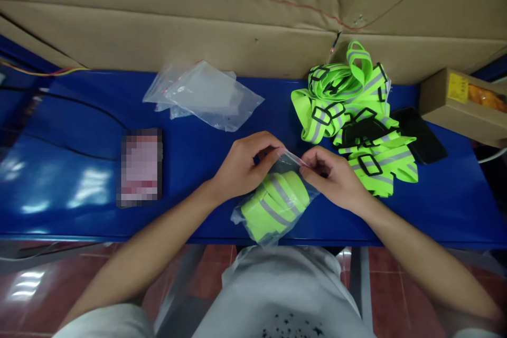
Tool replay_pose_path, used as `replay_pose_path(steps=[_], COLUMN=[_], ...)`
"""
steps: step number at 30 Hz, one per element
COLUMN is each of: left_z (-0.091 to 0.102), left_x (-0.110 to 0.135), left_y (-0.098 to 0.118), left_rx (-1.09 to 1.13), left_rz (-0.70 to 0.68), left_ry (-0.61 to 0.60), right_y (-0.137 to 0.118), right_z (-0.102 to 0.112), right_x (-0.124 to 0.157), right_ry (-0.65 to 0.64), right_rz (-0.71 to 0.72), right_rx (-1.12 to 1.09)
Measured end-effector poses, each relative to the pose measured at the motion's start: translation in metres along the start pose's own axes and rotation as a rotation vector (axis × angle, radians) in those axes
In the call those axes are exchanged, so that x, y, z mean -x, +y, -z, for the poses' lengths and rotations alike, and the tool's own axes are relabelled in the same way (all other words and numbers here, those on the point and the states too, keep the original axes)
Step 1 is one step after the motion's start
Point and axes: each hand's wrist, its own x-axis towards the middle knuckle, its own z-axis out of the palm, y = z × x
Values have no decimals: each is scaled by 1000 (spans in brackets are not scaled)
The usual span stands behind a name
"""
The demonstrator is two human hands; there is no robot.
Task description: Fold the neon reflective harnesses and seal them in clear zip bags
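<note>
A clear zip bag (264, 237) lies at the table's front edge, its mouth turned away from me. Inside it is a folded neon-yellow reflective strap (277, 203) with grey stripes. My left hand (247, 163) pinches the left end of the bag's top edge between thumb and fingers. At the right end of the same edge, my right hand (332, 174) grips the plastic in a similar pinch. Beyond my right hand lies a heap of neon reflective straps (336, 90) with black buckles.
Several flat clear bags (206, 95) lie at the back. A device with a blurred-out screen (140, 169) rests at the left on the blue table (190, 153), near black cables (87, 103). A dark phone-like slab (423, 137) and a cardboard box (439, 95) are at the right.
</note>
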Motion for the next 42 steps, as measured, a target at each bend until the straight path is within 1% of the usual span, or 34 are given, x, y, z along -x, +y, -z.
replay_pose_path(steps=[5, 9, 14, 22, 29, 34, 38, 42], left_z=[-3, -3, -4, -9, -7, -9, -11, -10], left_x=[1, 1, 1, 1, 1, 2, 3, 2], left_y=[1, 1, 1, 0, 2, 4, 2, 1], left_rx=[-18, 36, 125, 118, 96, 93, 84, 82], left_rz=[-46, -9, 19, 46, -7, -18, 29, 44], left_ry=[1, -28, -46, -97, -130, -117, -113, -130], right_y=[0, -2, -4, -2, -2, -3, -1, 1], right_z=[-1, 0, -1, -4, -6, -7, -7, -8], right_x=[0, 2, 3, 4, 6, 6, 7, 6], right_ry=[1, 7, 30, 19, 38, 22, -9, 46], right_rz=[9, 18, 71, 86, 170, 201, 229, 244], right_rx=[-18, -12, 64, 90, 183, 211, 219, 224])
